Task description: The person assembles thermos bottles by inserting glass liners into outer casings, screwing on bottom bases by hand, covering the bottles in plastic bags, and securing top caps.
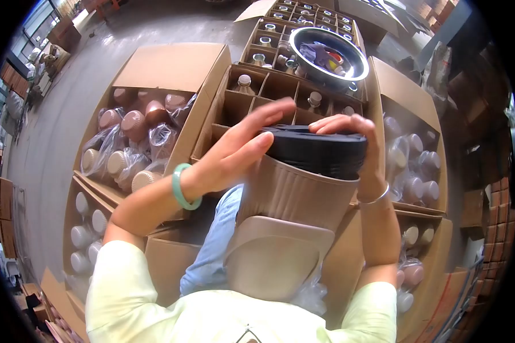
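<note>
A large taupe container (300, 191) with a ribbed wall stands close in front of my body, slightly tilted. A wide rounded panel (277, 257) of the same colour is on its near side. The thick black lid (317, 153) covers its top. My left hand (243, 146), with a green bangle, lies at the lid's left edge with its fingers stretched out and thumb apart. My right hand (360, 134), with a silver bangle, curls over the lid's right side, fingertips on top. The underside of the lid is hidden.
Left stands an open carton (171, 63) of wrapped pink-capped bottles; right, another carton (403, 86) of wrapped bottles. Ahead is a divided carton (229, 86) with several bottles. A metal bowl (357, 51) of small items rests over the cartons behind it.
</note>
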